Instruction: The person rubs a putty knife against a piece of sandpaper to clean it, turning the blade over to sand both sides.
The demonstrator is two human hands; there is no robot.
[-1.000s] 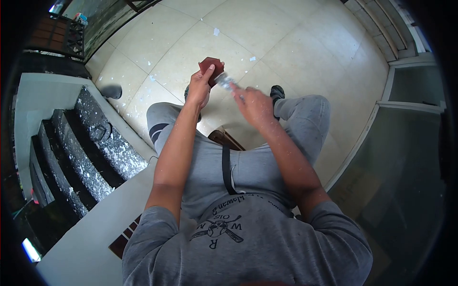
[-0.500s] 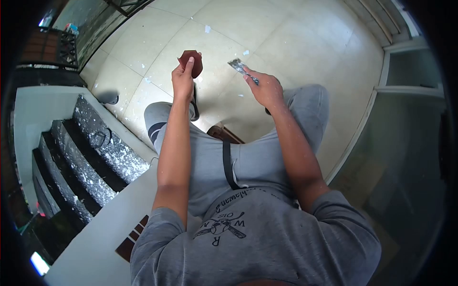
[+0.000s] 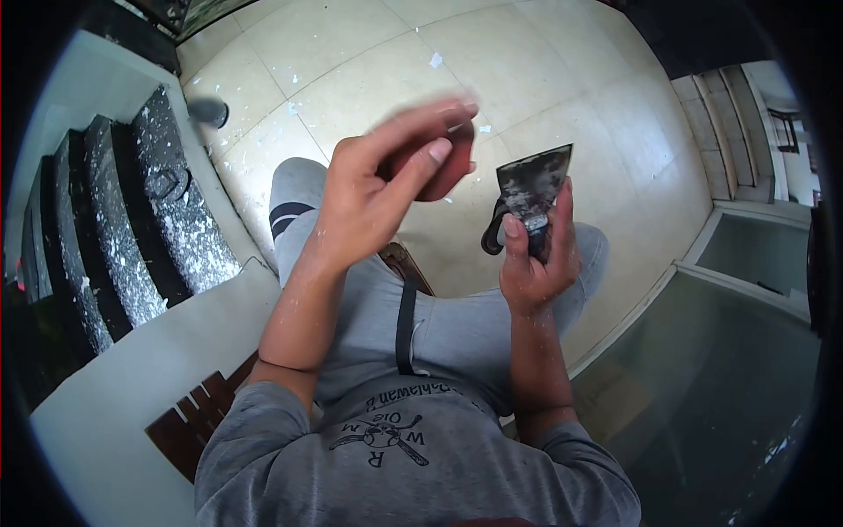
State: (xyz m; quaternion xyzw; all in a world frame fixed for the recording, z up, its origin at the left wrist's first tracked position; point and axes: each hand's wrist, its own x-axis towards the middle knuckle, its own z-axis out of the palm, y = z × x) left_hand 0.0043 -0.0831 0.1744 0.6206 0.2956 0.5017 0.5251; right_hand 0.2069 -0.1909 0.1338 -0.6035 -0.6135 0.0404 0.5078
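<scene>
In the head view we are looking down past our chest and knees at both raised hands. Our right hand (image 3: 534, 255) is closing fully around the handle of a scraper (image 3: 536, 184), thumb pressing up at the base of the blade, so the wide, paint-caked blade is pointing up and away from us. We are judging it light and stiff, with a thin metal edge best kept off the skin; the handle is the sound place to hold it, as we are doing. Our left hand (image 3: 386, 189) is blurring, fingers curled over a dark red block (image 3: 443, 167) that we are pinching between thumb and fingers; it seems small, light and somewhat giving, though the blur is keeping us from telling its surface. The two things are near each other but apart.

Below, the tiled floor (image 3: 369, 61) is lying speckled with white flecks, giving open room ahead. To our left the speckled steps (image 3: 167, 211) are crowding in, and a glass panel (image 3: 729, 369) is bounding our right side.
</scene>
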